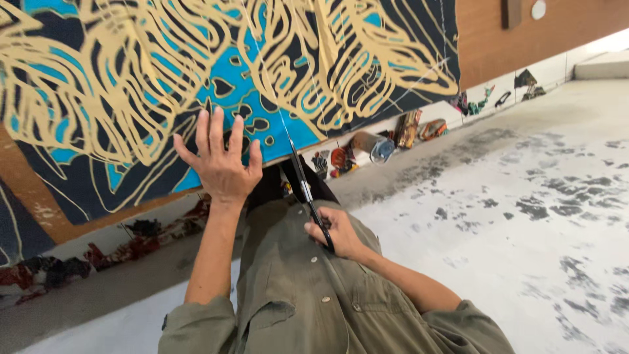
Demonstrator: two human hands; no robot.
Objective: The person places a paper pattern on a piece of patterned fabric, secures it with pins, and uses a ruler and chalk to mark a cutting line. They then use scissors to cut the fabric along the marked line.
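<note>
Currently, my left hand point(221, 164) is pressing the patterned cloth point(131, 85) flat, fingers spread, while my right hand point(335, 235), fingers closed around scissors point(303, 183), is cutting steadily.

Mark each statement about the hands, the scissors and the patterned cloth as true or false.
1. The right hand grips black-handled scissors. True.
2. The left hand is clenched in a fist. False: it lies open, fingers spread, flat on the patterned cloth.
3. The cloth is plain white. False: it is dark with gold and blue shapes.
4. The scissor blades point up at the cloth. True.
5. Cloth scraps lie along the wall's foot. True.
</note>
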